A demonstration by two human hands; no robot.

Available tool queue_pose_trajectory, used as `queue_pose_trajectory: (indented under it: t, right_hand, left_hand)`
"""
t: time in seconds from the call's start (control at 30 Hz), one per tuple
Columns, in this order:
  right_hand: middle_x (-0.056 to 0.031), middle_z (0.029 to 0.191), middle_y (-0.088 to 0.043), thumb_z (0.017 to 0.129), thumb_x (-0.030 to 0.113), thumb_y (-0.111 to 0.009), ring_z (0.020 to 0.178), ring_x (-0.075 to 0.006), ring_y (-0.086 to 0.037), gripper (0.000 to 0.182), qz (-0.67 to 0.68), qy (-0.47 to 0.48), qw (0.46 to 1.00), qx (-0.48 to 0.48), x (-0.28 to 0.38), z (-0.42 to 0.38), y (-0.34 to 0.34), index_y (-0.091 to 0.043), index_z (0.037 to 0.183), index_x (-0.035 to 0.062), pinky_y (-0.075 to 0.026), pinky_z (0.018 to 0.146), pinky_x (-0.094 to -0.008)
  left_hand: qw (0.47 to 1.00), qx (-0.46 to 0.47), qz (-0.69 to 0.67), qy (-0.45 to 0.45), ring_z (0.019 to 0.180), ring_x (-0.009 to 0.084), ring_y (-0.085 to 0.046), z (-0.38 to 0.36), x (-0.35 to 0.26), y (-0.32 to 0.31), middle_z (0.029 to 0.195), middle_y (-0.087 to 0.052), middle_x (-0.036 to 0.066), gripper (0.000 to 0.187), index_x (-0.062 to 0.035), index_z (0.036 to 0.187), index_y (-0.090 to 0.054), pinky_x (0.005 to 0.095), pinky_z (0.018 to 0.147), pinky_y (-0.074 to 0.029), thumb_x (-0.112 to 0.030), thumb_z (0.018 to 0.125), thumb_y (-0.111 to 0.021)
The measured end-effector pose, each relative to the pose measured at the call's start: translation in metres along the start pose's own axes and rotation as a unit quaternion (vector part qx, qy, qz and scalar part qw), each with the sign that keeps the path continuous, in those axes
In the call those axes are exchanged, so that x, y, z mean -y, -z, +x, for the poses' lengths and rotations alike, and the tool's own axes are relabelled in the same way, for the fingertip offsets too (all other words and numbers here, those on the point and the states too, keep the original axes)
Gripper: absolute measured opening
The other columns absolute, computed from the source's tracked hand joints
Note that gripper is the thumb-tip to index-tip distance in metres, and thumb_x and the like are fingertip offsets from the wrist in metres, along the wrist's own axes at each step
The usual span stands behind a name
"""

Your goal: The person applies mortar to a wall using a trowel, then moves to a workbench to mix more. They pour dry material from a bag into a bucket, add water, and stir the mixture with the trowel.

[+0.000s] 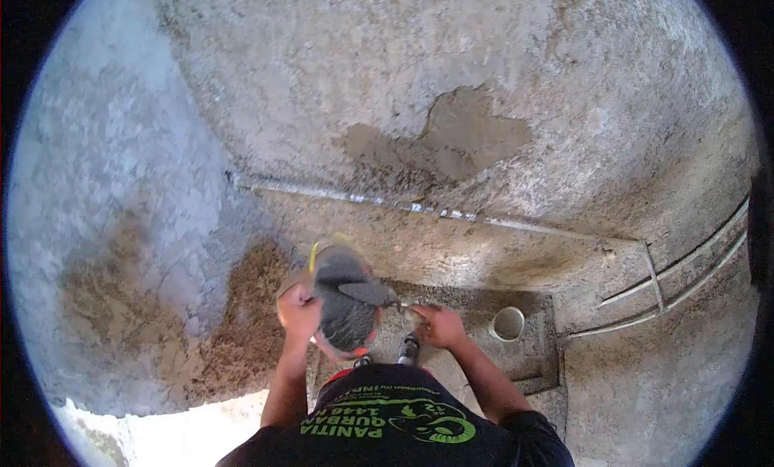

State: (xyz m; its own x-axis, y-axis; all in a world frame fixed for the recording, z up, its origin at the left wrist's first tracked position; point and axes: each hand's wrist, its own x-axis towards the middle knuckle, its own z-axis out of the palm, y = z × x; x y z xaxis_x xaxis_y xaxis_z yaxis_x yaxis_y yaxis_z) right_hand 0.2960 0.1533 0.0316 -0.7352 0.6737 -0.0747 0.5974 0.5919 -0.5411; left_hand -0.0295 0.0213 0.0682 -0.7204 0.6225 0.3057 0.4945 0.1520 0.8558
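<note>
A round container [345, 336] of wet grey mortar, with a reddish rim and a yellow edge at its far side, is held up in front of my body. My left hand [299, 312] is closed at the container's left side. On the right, my right hand [439, 327] grips the handle of a trowel [369, 293], whose grey blade lies over the mortar. A darker patch of wet mortar [472, 132] shows on the rough wall ahead. Blur softens the container and my left hand.
A pale pipe [556, 230] runs across the wall's lower part. Curved pipes [685, 261] stand at the right. An off-white bucket [507, 324] is right of my right hand. Brown rough material [250, 306] lies to the left.
</note>
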Motion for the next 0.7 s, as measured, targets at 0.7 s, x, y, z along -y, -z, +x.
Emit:
queue_pose_trajectory:
  t: [0.7]
  right_hand:
    - [-0.0171,0.099,-0.068,0.087,0.022,-0.066,0.078,-0.0387,-0.069,0.055,-0.003,-0.019,0.989,-0.147,0.153,-0.028,-0.068,-0.055,0.141,0.0234,-0.058,0.067,-0.0495]
  left_hand:
    - [0.966,0.195,-0.108,-0.133,0.06,0.0088,-0.027,0.021,-0.072,0.046,0.06,-0.028,0.0,0.032,-0.0043,0.064,-0.032,0.0313,0.05,-0.024,0.003,0.063,-0.063]
